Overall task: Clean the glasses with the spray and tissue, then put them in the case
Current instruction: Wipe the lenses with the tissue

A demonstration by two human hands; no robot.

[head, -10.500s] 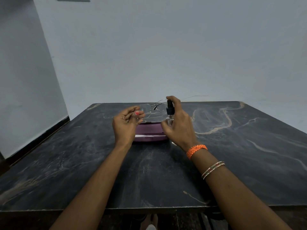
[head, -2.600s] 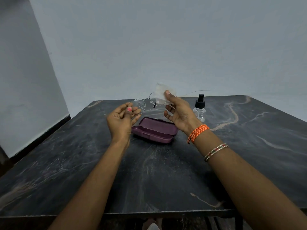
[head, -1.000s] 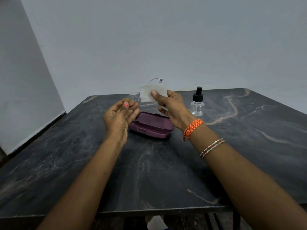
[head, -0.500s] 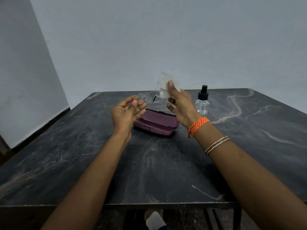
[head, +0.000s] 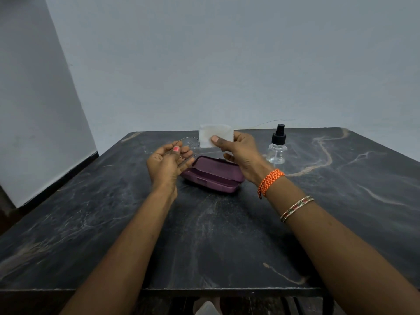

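Observation:
My left hand (head: pixel 167 163) pinches thin wire-rimmed glasses (head: pixel 190 144) by the left lens, above the table. My right hand (head: pixel 241 151) holds a white tissue (head: pixel 214 135) spread over the right lens, thumb pressed on its front. The lens under the tissue is hidden. A purple glasses case (head: pixel 213 173) lies open on the dark marble table (head: pixel 204 235), just below and behind both hands. A small clear spray bottle (head: pixel 276 146) with a black nozzle stands upright to the right of the case, untouched.
A pale wall rises behind the table's far edge. At the left a wall panel runs along the table side. The table's front edge (head: pixel 204 291) is near my body, with a foot showing beneath it.
The spray bottle, held 10.5 s ago, now stands on the table. My right hand holds the tissue instead and has kept shifting it over the right lens; the tissue now lies flatter.

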